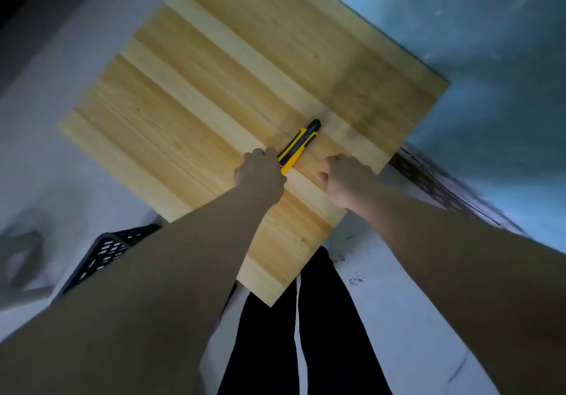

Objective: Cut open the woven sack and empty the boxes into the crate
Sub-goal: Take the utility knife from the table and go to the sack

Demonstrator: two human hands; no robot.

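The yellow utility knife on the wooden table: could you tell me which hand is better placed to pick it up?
The left hand. Its fingers already touch the near end of the utility knife on the table, while the right hand rests curled beside it, apart from the handle.

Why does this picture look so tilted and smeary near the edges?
Head view: the wide lens bends and tilts everything, stretching the forearms; the black crate and floor at left are blurred, while the yellow utility knife and wooden tabletop at centre stay fairly sharp; lighting is dim and bluish, without glare.
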